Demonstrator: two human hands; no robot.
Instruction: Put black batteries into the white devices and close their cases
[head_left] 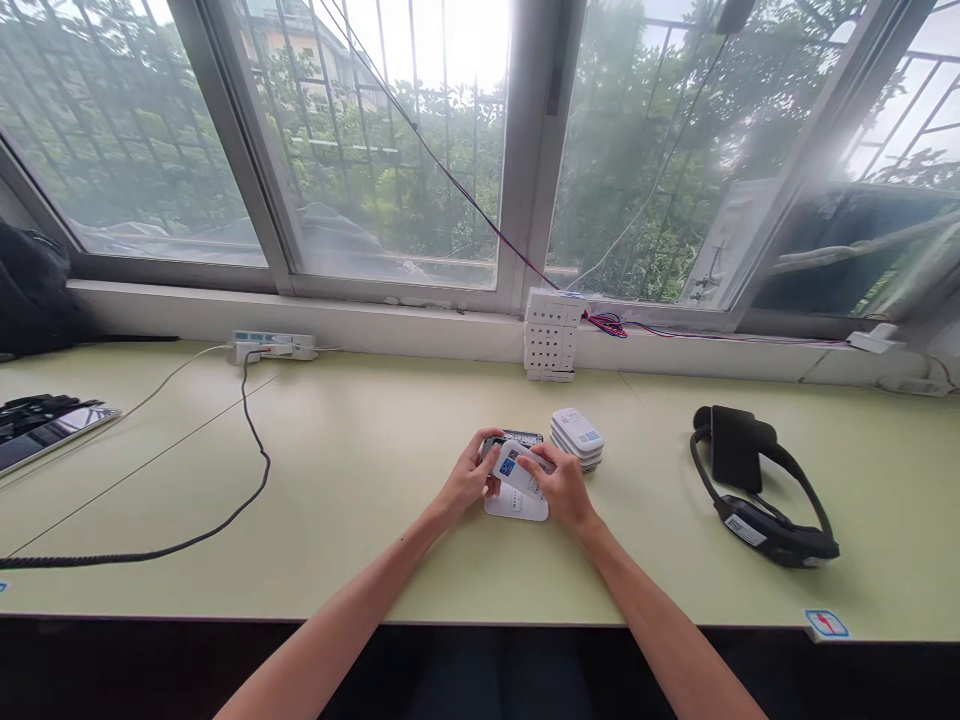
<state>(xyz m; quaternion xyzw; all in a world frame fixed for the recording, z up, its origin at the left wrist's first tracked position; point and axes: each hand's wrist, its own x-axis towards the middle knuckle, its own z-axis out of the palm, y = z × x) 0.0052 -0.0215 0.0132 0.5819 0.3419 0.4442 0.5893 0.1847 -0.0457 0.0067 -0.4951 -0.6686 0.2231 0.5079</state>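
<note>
Above the pale green table, my left hand (466, 478) and my right hand (562, 487) grip a small white rounded device (523, 474) from both sides. Its upper face carries a blue label and a QR code. A dark part shows at the device's far left edge; whether it is separate I cannot tell. Just behind lies a dark item with a printed label (523, 437), partly hidden by the hands. Beneath the held device is a flat white piece with print (517, 506). Close to my right hand stands a stack of similar white devices (577, 432).
Small white boxes (551, 335) are piled by the window, near red and blue wires (606, 323). A black head-strap device (765, 500) lies to the right. On the left are a power strip (274, 346), a black cable (259, 480) and a tablet (52, 437).
</note>
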